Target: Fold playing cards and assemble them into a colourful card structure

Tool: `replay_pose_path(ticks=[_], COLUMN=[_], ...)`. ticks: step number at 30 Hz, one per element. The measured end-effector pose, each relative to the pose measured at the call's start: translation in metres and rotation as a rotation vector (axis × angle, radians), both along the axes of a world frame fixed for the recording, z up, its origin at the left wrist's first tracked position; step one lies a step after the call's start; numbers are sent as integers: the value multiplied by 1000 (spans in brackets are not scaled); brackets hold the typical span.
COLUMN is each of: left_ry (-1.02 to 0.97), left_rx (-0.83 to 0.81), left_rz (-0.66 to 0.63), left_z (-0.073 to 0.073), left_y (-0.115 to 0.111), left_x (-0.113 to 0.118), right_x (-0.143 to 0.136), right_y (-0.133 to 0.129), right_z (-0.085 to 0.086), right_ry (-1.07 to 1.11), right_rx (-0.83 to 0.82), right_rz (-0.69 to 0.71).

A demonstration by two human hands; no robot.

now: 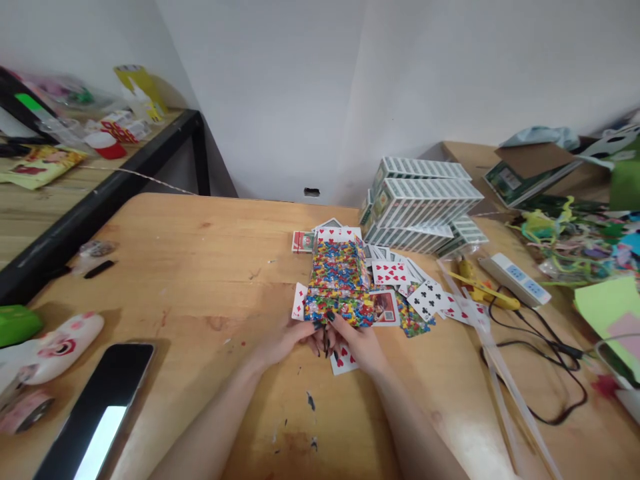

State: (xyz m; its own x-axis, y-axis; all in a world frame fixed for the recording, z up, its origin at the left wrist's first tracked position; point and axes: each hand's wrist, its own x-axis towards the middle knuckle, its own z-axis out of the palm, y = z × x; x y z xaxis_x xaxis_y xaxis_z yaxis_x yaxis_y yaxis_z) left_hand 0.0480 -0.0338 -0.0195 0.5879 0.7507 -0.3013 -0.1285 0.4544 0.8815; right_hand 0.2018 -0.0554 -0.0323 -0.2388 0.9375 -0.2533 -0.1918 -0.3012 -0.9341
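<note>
In the head view, a panel of playing cards with bright multicoloured patterned backs (339,267) spreads out in front of me. My left hand (293,339) grips its near edge, thumb on top and fingers curled beneath. Beside it, my right hand (356,341) pinches the same edge, with the fingertips of both hands close together. How the cards are joined cannot be made out. A diamond card (299,301) sticks out at the left side, and a heart card (343,360) lies partly under my right hand. More loose cards, such as a club card (427,300), fan out to the right.
Striped card boxes (425,203) are stacked at the back right. A yellow glue gun (480,290), a white power strip (517,279), a black cable and clear sticks (500,373) lie at the right. A phone (97,407) rests at the front left, near a small black piece (99,269).
</note>
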Motion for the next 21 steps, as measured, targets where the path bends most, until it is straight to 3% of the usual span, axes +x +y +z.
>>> replay_pose_path(ticks=[5, 9, 15, 21], left_ry=[139, 52, -62, -61], left_rx=[0, -41, -15, 13], left_rz=[311, 489, 559, 571], left_z=[-14, -12, -5, -10], left_y=[-1, 4, 11, 12], left_x=[7, 8, 0, -9], right_x=[0, 2, 9, 16], right_y=[-1, 4, 15, 14], right_z=[2, 1, 0, 1], right_ry=[-91, -44, 339, 469], right_rx=[26, 17, -15, -76], right_rz=[5, -111, -353, -291])
